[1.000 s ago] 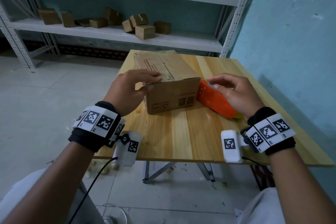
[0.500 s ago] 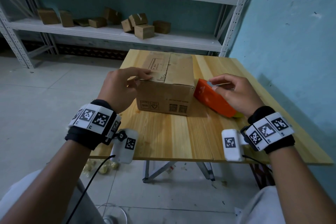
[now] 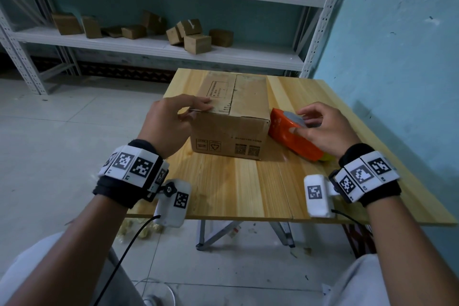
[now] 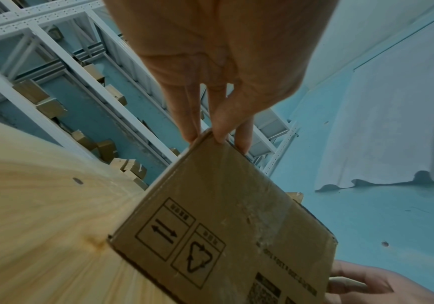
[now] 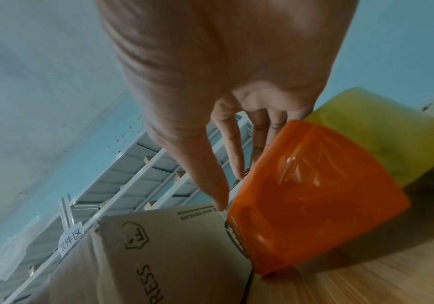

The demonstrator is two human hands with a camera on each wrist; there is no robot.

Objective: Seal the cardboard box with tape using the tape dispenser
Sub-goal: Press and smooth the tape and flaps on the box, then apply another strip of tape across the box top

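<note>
The brown cardboard box [image 3: 248, 97] stands flaps closed on the wooden table [image 3: 248, 194], its printed front face square to me. My left hand [image 3: 171, 122] grips its near-left top corner, fingers on the lid and thumb against the side; the left wrist view shows the fingertips [image 4: 219, 135] pinching that corner of the box [image 4: 223, 205]. To the box's right, touching it, lies the orange tape dispenser [image 3: 285, 134]. My right hand [image 3: 320, 129] holds it, thumb on its near side and fingers curled over the top. In the right wrist view the dispenser [image 5: 301, 195] carries a yellowish tape roll [image 5: 379, 133].
A white metal shelf rack [image 3: 149, 42] with several small cardboard boxes [image 3: 196, 43] stands behind the table. A blue wall [image 3: 397, 57] runs close along the table's right side. Bare wood lies between the box and the table's near edge.
My left hand has turned the box from skewed to square with the table's front edge. My right thumb has come round onto the dispenser's near side.
</note>
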